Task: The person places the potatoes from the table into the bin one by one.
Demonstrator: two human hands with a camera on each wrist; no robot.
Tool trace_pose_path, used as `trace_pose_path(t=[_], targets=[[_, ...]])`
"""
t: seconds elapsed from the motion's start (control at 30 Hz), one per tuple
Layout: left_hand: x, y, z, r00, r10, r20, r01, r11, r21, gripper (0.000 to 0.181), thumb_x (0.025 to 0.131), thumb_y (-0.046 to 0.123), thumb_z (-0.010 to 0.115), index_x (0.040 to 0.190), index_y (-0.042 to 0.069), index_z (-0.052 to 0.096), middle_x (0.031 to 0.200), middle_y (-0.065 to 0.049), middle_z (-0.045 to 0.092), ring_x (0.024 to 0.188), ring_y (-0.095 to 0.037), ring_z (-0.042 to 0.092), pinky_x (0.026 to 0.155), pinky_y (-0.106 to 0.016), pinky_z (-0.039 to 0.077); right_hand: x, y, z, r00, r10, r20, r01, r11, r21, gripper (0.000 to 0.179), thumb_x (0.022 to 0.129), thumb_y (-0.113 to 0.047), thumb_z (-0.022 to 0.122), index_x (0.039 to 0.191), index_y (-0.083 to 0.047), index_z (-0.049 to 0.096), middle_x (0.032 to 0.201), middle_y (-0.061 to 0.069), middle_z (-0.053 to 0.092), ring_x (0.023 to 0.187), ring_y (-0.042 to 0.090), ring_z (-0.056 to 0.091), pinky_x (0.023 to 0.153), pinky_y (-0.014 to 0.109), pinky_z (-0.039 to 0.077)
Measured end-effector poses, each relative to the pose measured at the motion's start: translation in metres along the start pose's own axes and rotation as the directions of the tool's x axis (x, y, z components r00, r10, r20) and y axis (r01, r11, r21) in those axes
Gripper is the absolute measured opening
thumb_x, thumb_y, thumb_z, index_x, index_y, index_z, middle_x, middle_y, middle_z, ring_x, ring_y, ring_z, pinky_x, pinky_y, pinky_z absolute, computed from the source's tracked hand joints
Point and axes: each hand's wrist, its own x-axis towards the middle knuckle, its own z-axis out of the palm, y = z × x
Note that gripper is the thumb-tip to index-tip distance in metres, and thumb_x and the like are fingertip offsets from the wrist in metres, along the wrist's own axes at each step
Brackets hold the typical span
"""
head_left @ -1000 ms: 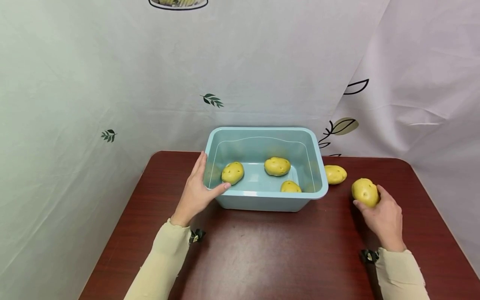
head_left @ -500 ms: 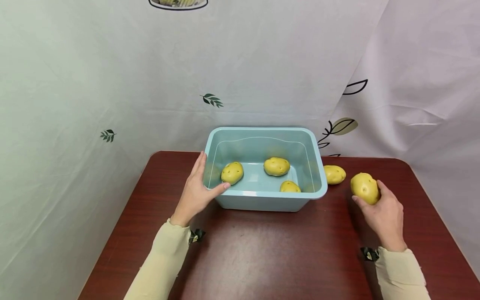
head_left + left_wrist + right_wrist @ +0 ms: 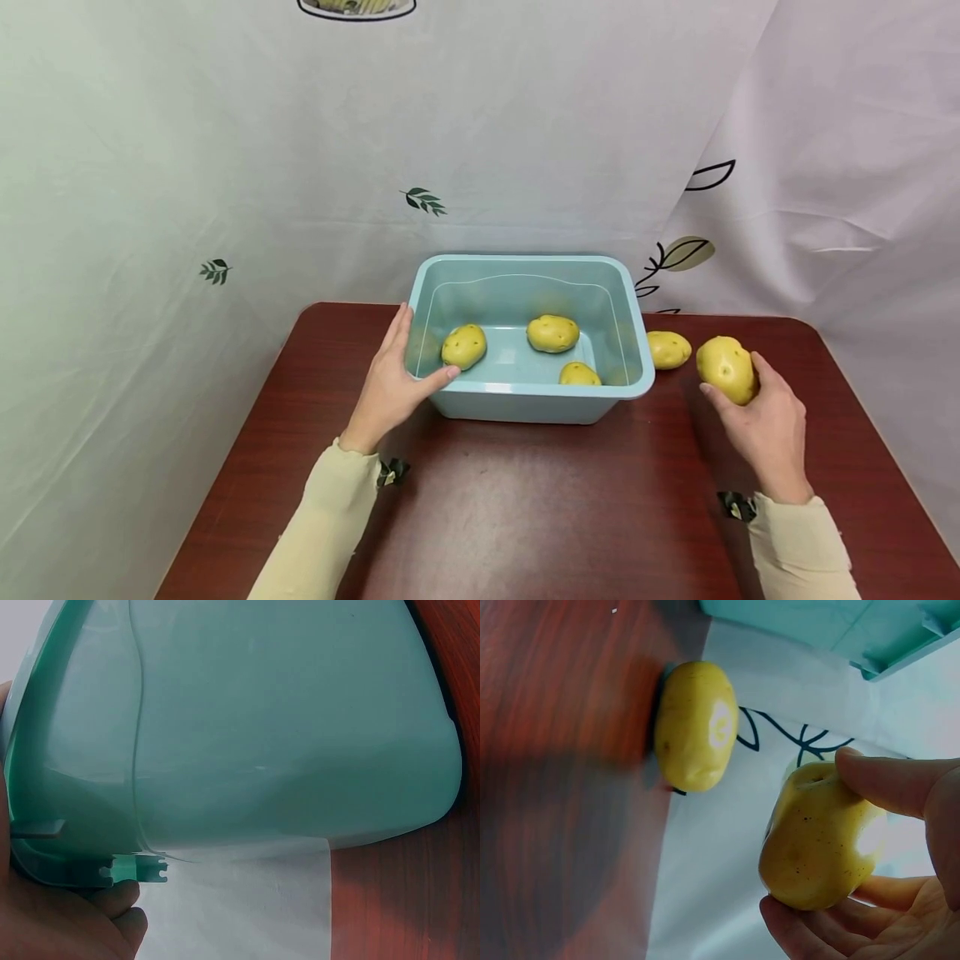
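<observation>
In the head view my right hand (image 3: 768, 421) pinches a yellow potato (image 3: 726, 371) between thumb and fingers, held up over the right side of the table. The right wrist view shows the potato (image 3: 821, 836) with the thumb on one side and fingertips on the other. My left hand (image 3: 390, 375) holds the near left corner of a light blue plastic bin (image 3: 517, 402), its thumb over the front rim and its fingers along the left rim. Inside lie three potatoes: one at left (image 3: 464, 347), one at back right (image 3: 552, 333), one partly hidden behind the front wall (image 3: 580, 374).
Another potato (image 3: 669, 350) lies on the table just right of the bin, partly overlapped by its rim. The dark red wood table (image 3: 525, 517) ends at the back against a pale cloth (image 3: 525, 125) printed with leaves.
My right hand's potato has risen a little from the tabletop and shifted slightly left. The left hand and the bin stay where they were.
</observation>
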Motion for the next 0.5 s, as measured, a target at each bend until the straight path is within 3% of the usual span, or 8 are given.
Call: trace_pose_path(t=[0.5], targets=[[0.0,0.0,0.0,1.0,0.002,0.0,-0.002,1.0,0.003,0.111,0.08,0.055,0.08,0.162,0.013,0.017,0.167,0.008,0.01,0.152,-0.021,0.018,0.116,-0.056,0.025,0.0,-0.013,-0.001,0.992,-0.063,-0.108,0.068,0.996,0.049,0.077,0.078,-0.014,0.084,0.143,0.007,0.05,0.133,0.033,0.057,0.113,0.053,0.054,0.093,0.065,0.04]])
